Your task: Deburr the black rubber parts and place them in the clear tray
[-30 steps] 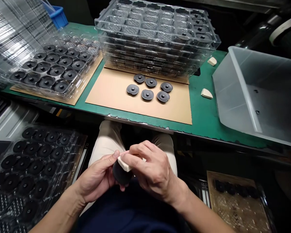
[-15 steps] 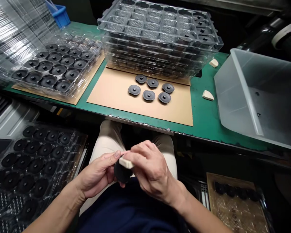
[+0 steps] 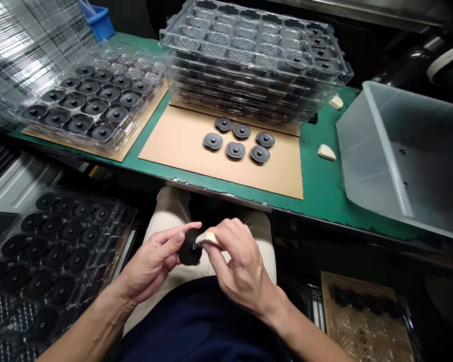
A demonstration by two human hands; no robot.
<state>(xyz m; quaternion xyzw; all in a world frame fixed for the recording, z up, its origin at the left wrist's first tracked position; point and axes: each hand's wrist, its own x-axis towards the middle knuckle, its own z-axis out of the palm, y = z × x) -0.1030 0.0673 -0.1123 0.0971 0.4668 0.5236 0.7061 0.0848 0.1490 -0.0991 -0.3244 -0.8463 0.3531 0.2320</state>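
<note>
Over my lap, my left hand pinches a round black rubber disc on edge, thumb on top. My right hand grips a small cream-white block and presses its tip against the disc's face. Several matching black discs lie loose on a brown cardboard sheet on the green table straight ahead.
A clear tray of black discs sits at the table's left, and a tall stack of clear trays at the back. A translucent bin stands right, with two white blocks beside it. More disc trays sit low left and low right.
The disc has turned so that its face with the centre hole shows, and the white block has slid from across its top to its right edge. Both hands rose slightly.
</note>
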